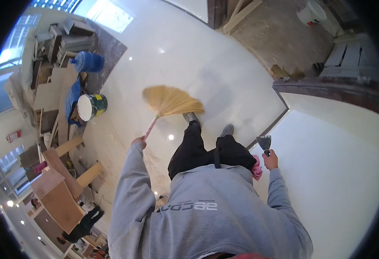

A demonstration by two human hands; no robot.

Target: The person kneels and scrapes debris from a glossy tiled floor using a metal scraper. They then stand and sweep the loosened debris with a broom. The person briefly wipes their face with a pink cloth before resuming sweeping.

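Note:
My left hand point(140, 142) is wrapped round the pinkish handle of a straw broom point(172, 100). The broom's yellow bristles fan out over the shiny pale floor point(155, 69), close to my left shoe point(191, 117); their left part is blurred. In my right hand point(270, 160) is a putty knife point(264, 142), gripped by its dark handle, its wide blade pointing away from me beside the white wall point(319, 172). A pink cloth point(257, 167) hangs at my right hip, near that hand. Both arms are in grey sleeves.
On the left stand a green-and-white paint bucket point(93, 107) and a blue water jug point(88, 61), before stacked boards point(51, 93). A dark-edged doorway point(280, 84) opens at the right, with a white bucket point(311, 13) beyond. Another person point(83, 225) is at the lower left.

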